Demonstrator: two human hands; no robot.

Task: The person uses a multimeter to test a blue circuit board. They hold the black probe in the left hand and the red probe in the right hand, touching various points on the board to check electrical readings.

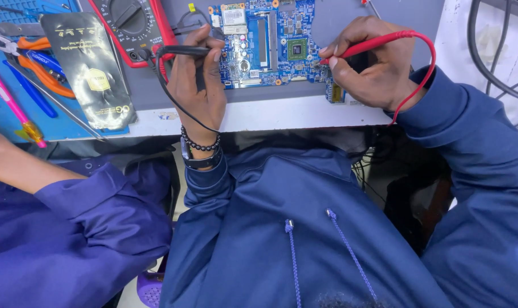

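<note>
Grey mat (156,97) on white bench, left hand (197,80) pinching black probe (182,51), right hand (373,63) pinching red probe (364,44), blue circuit board (270,40)

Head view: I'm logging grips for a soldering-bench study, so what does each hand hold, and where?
The left hand pinches the black probe along its shaft; the right hand grips the red probe mid-shaft, over the blue circuit board.

Both arms in blue sleeves reach forward. The left hand (197,85), with a beaded bracelet and dark watch at its wrist, curls its fingers in a pinch. The right hand (373,65), further right, bends inward, fingers closed.
</note>
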